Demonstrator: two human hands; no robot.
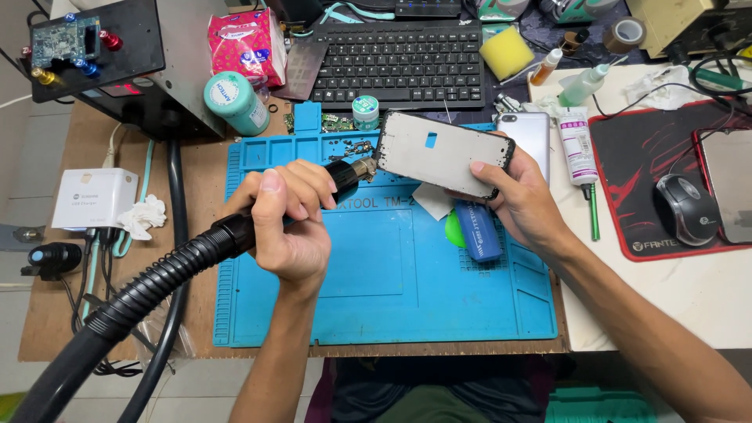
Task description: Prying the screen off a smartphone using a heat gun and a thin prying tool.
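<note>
Left hand (291, 223): fingers wrapped tight around the black handle of a hot-air gun (313, 192). Its ribbed hose (133, 301) trails off toward 7 o'clock; its metal nozzle (362, 168) points toward 3 o'clock and sits just beside the left edge of the phone frame.

Right hand (517, 196): pinching a phone frame (442, 153) by its right end, thumb on the upper face, fingers beneath. The frame is lifted above the blue work mat (384, 282), tilted, pale inner side up, at 12 o'clock of the mat's middle.

State of work, as judged: the frame looks already stripped, with no screen or board seen in it, and loose small parts (356, 147) lie on the mat at 11 o'clock of the nozzle. Heating along the left edge appears under way; the remaining edges look untreated.

Nearby:
- Blue bottle (479, 231) lying under the right hand.
- Second phone (529, 133), silver, at 1 o'clock of the frame.
- Keyboard (399, 63) at 12 o'clock.
- Mouse (685, 207) on a red-edged pad, at 3 o'clock.
</note>
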